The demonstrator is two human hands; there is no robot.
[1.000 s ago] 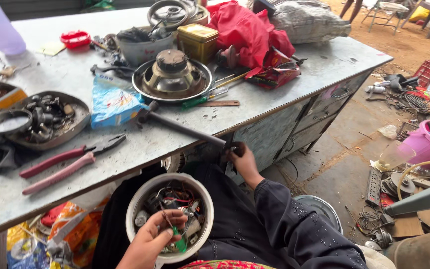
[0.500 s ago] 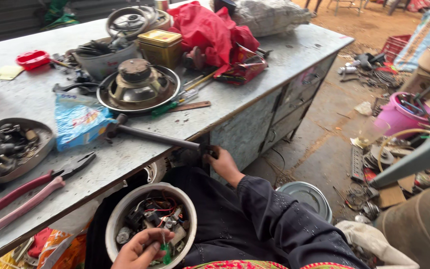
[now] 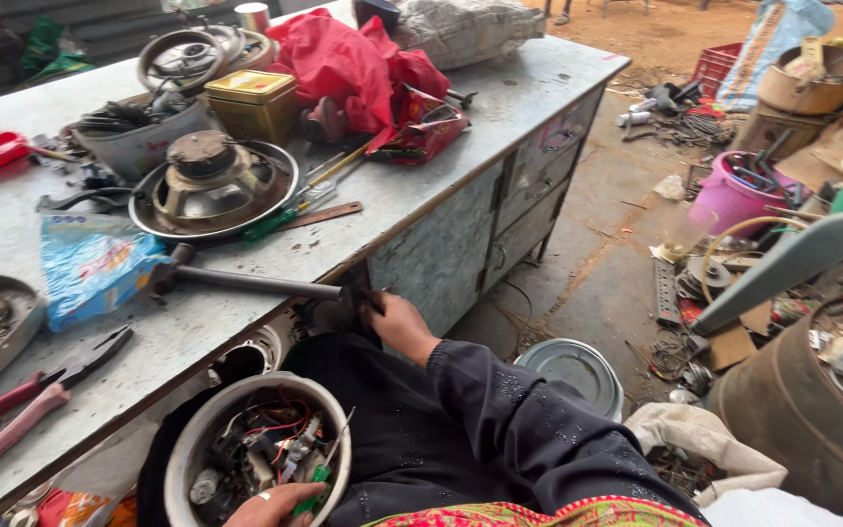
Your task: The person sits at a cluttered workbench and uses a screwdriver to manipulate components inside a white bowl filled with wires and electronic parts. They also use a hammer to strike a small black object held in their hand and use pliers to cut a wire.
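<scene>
Hands at the workbench: right on the hammer grip, left in the parts bowl.

Our right hand [image 3: 397, 324] is curled round the black grip end of the hammer [image 3: 246, 281], at the front edge of the metal table [image 3: 500, 107]; the hammer lies flat on the table w/ its head near the blue plastic bag [image 3: 90, 268]. Our left hand [image 3: 280, 506], below the table edge in our lap, pinches a green-handled screwdriver [image 3: 329, 459] inside the round white bowl [image 3: 197, 439] full of wires & small parts. On the table behind the hammer: speaker in a metal pan [image 3: 212, 185], yellow tin [image 3: 251, 98], red cloth [image 3: 353, 63]. Pink-handled pliers [image 3: 21, 410] lie at the table's near left.
</scene>
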